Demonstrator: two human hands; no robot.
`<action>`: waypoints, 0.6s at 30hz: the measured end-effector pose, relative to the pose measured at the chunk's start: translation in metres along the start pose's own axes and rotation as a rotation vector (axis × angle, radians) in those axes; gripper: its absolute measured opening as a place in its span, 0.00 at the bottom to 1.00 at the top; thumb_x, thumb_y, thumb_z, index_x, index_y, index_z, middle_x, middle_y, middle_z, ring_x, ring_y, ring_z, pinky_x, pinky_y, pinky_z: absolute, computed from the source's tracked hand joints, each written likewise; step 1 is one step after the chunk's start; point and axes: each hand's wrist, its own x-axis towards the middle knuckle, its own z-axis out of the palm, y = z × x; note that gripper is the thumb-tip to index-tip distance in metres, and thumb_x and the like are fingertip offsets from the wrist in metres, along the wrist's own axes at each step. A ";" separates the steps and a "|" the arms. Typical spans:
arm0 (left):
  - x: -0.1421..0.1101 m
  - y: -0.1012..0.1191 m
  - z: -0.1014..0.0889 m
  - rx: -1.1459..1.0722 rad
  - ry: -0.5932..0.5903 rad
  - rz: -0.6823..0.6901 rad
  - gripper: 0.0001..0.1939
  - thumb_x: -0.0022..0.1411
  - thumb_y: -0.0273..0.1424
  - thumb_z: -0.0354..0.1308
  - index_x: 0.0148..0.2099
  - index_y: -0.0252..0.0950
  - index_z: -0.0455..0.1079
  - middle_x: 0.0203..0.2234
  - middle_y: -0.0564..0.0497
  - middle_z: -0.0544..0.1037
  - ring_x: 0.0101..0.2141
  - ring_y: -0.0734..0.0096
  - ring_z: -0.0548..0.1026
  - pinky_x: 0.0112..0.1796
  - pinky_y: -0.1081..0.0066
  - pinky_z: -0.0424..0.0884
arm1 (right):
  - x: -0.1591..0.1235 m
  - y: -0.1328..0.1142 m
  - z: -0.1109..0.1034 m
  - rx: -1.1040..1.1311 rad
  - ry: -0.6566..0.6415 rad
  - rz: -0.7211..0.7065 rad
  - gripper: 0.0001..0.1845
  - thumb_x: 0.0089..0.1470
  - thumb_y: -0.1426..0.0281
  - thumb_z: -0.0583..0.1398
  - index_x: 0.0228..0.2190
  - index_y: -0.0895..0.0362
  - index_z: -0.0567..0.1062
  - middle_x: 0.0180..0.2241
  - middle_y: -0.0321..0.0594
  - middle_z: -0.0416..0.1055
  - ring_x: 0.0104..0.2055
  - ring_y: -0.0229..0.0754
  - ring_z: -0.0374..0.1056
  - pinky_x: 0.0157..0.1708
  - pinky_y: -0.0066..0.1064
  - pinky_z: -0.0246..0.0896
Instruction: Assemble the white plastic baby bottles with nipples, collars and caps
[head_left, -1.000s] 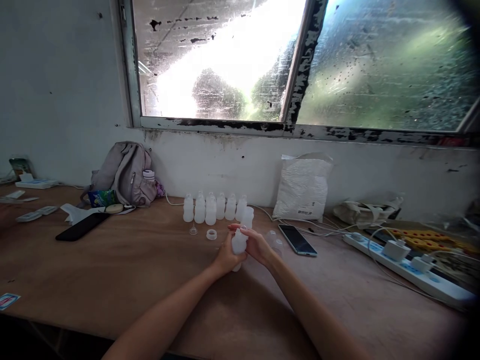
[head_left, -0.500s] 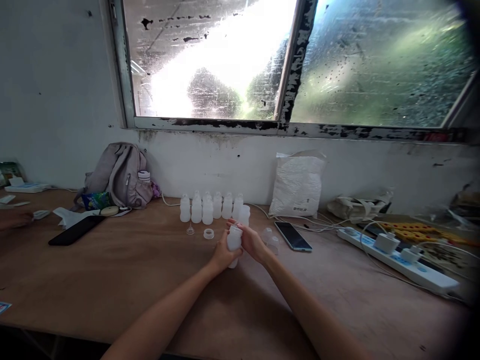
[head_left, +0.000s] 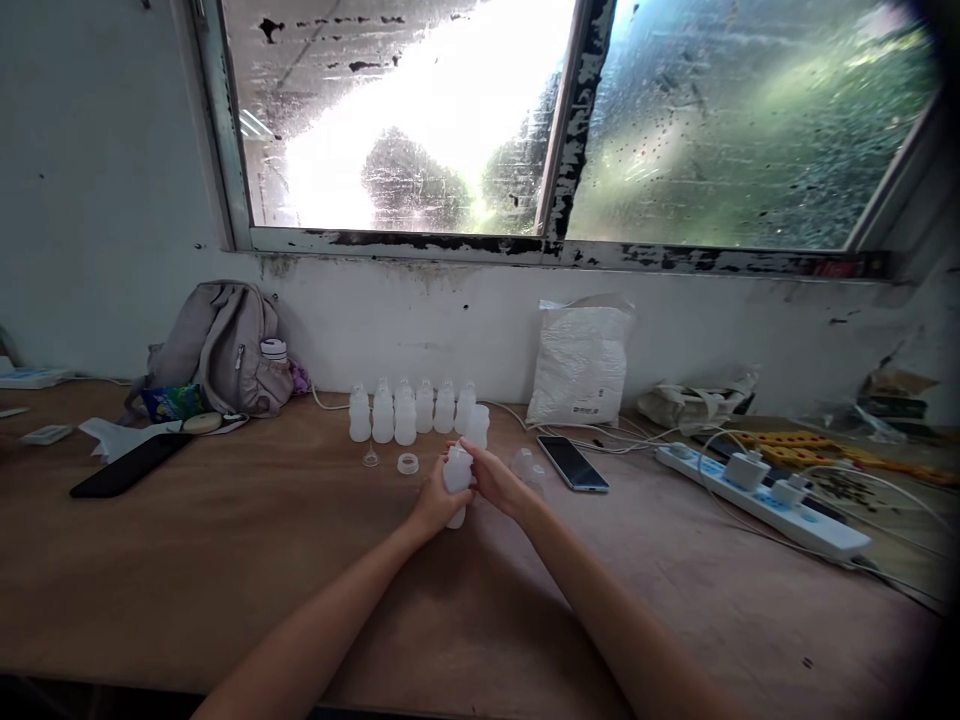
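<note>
A white, translucent baby bottle [head_left: 457,474] is held above the table in front of me. My left hand [head_left: 430,502] is wrapped round its body from the left. From the right, my right hand [head_left: 489,474] has its fingers closed at the bottle's top; exactly what they pinch there is partly hidden. Just behind my hands stands a white open-topped bottle [head_left: 477,428]. To the left lie a white collar ring [head_left: 407,464] and a clear teat [head_left: 370,456]. Clear domed caps [head_left: 529,470] rest beside my right wrist.
Several similar baby bottles [head_left: 405,416] stand in a row near the wall. A phone [head_left: 573,463], a white power strip [head_left: 765,500] with cables and a white plastic bag [head_left: 581,362] are on the right. Leftward are a backpack [head_left: 217,350] and a black flat object [head_left: 132,465].
The view has swung slightly to the right. The bottle stays in both hands, tipping a little while the right fingers shift at its top. Another person's hand at far left has left view.
</note>
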 end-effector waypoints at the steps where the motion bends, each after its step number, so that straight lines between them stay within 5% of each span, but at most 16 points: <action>1: 0.002 -0.001 0.000 -0.025 0.010 -0.014 0.23 0.42 0.25 0.59 0.44 0.34 0.59 0.32 0.50 0.71 0.33 0.68 0.69 0.34 0.71 0.64 | 0.000 -0.001 -0.001 0.037 -0.038 0.032 0.17 0.44 0.57 0.56 0.32 0.56 0.71 0.29 0.37 0.70 0.31 0.39 0.64 0.27 0.27 0.56; 8: 0.009 -0.014 0.003 -0.221 0.055 -0.173 0.21 0.42 0.27 0.60 0.41 0.34 0.60 0.28 0.51 0.69 0.27 0.72 0.69 0.29 0.71 0.66 | 0.002 -0.004 -0.017 0.050 -0.010 0.047 0.13 0.43 0.62 0.59 0.30 0.57 0.72 0.31 0.41 0.70 0.34 0.40 0.64 0.29 0.28 0.58; 14: 0.005 0.001 -0.007 -0.419 -0.299 -0.250 0.20 0.40 0.28 0.61 0.38 0.31 0.62 0.23 0.52 0.70 0.18 0.75 0.67 0.20 0.72 0.65 | -0.002 -0.001 -0.008 0.043 -0.088 0.022 0.15 0.39 0.65 0.63 0.32 0.56 0.71 0.28 0.37 0.68 0.28 0.37 0.63 0.22 0.25 0.54; 18: 0.003 0.000 -0.003 -0.397 -0.251 -0.239 0.20 0.40 0.27 0.61 0.39 0.31 0.63 0.22 0.53 0.70 0.18 0.75 0.67 0.20 0.73 0.64 | 0.004 0.008 0.004 -0.133 0.172 -0.091 0.15 0.36 0.61 0.63 0.25 0.59 0.70 0.20 0.34 0.64 0.23 0.35 0.59 0.21 0.25 0.51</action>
